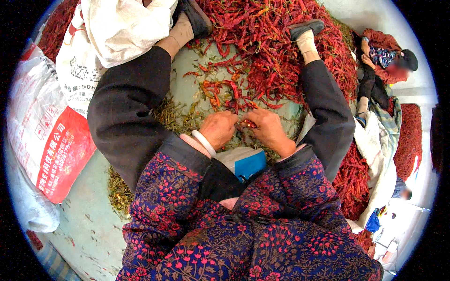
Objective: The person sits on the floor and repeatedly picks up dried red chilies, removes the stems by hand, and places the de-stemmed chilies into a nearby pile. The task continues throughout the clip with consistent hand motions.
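Both my hands are close together between my spread legs, low over the floor. My right hand (270, 130) is closed, with dried red chili peppers (249, 124) pinched at its fingertips. Facing it, my left hand (218, 129), with a white bangle at the wrist, is also closed, its fingertips meeting the chilies between the hands. How many each hand holds is hidden by the fingers. Just beyond my fingers, loose chilies (224, 90) are scattered at the near edge of a big heap of red chilies (276, 51).
Dry stems (171, 116) lie by my left leg, with more (121, 192) behind it. White woven sacks (129, 30) and a red-and-white bag (61, 150) stand at left. A white-and-blue object (248, 164) is below my hands. Another person (386, 58) sits at far right, near more chili heaps (408, 140).
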Demonstrator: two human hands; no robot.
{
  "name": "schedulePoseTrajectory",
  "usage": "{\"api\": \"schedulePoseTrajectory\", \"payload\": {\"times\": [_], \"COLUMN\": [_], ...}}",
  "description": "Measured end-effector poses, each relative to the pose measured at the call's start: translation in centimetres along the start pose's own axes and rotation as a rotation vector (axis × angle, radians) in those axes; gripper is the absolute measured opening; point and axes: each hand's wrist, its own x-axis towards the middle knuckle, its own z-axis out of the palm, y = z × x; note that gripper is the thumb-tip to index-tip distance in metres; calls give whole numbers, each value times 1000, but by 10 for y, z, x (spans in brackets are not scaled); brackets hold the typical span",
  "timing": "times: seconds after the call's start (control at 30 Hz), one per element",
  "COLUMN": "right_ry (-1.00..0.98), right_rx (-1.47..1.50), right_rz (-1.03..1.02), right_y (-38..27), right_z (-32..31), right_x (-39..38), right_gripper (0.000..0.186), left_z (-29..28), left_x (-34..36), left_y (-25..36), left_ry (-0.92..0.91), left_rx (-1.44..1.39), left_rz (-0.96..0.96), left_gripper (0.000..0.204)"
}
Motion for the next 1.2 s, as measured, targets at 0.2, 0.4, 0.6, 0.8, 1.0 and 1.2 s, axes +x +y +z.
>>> {"api": "schedulePoseTrajectory", "payload": {"times": [0.2,0.4,0.6,0.8,1.0,1.2], "right_ry": [-183,-211,-532,-274,-6,-219], "right_rx": [181,185,884,1365,1393,565], "right_rz": [175,316,754,726,754,605], "right_y": [0,-8,-27,-20,41,61], "right_z": [-2,8,15,-12,-20,18], "right_x": [0,0,0,9,40,80], "right_gripper": [18,22,17,18,16,31], "left_z": [-4,4,25,-20,-26,-29], "left_x": [-3,-6,-3,-10,-25,-33], "left_y": [1,9,-1,-10,4,-7], "left_ry": [-31,-29,107,223,-151,-150], "left_rx": [-131,7,295,217,390,450], "left_rz": [49,-38,-309,-322,-440,-371], "left_gripper": [20,14,13,11,24,19]}}
